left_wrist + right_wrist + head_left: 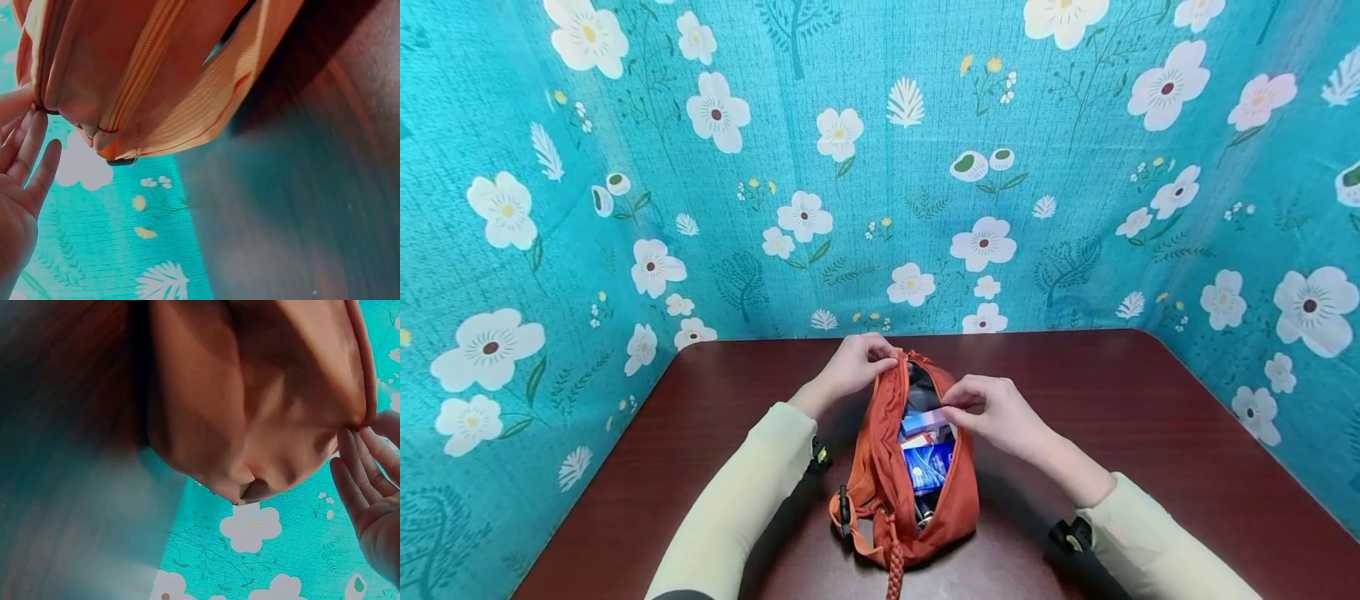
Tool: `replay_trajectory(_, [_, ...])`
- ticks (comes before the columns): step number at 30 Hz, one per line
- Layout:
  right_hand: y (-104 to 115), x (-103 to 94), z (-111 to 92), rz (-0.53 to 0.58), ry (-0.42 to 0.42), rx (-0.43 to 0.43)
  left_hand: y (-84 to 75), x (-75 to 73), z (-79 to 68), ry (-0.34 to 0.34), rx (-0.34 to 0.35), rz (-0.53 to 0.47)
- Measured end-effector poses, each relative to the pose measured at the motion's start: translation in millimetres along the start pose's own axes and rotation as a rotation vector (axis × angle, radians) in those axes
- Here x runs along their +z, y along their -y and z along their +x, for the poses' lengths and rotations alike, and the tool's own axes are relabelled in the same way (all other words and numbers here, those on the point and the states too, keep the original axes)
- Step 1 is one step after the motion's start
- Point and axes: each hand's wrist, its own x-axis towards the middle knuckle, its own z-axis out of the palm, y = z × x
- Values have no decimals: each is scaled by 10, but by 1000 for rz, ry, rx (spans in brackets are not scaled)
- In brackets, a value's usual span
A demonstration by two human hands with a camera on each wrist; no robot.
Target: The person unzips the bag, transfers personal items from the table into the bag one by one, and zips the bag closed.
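Note:
An orange-red zippered bag (887,442) lies on the table with its long mouth unzipped and facing up. My left hand (859,367) pinches the far left edge of the mouth, close to the zipper's far end. The right-hand edge is pinched between the thumb and fingers of my right hand (996,415), which draws that side outward. Inside show a blue packet (928,469), a blue-and-pink box (923,422) and a red-and-white item (917,440) partly covered by them. Something dark and shiny sits at the near end, mostly hidden.
A strap with a black buckle (845,510) hangs off the bag's left side, and a braided cord (894,558) trails toward the near edge. The dark red-brown table (1090,392) meets a blue flowered cloth (865,208) at the back and sides.

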Motion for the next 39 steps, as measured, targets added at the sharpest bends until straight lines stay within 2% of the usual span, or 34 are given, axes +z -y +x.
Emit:
replay_trajectory(4, [11, -60, 101, -40, 0, -3, -50, -53, -19, -4, 16, -8])
replay_trajectory(10, [-33, -208, 387, -150, -17, -3, -133, -96, -31, -1, 55, -2])
replay_trajectory(14, [-135, -234, 597, -223, 15, -24, -172, -108, -36, -10, 69, -8])
replay_trajectory(19, [-269, -193, 783, -225, 66, -45, -225, -97, -39, -5, 99, -43])
replay_trajectory(24, [-323, -150, 874, -214, 109, -65, -272, -90, -41, -9, 132, -61])
replay_trajectory(32, [-315, -125, 942, -247, 162, -125, -296, -100, -48, -8, 152, -56])
replay_trajectory(39, [-318, -93, 984, -235, 200, -139, -294, -117, -55, -13, 165, -45])
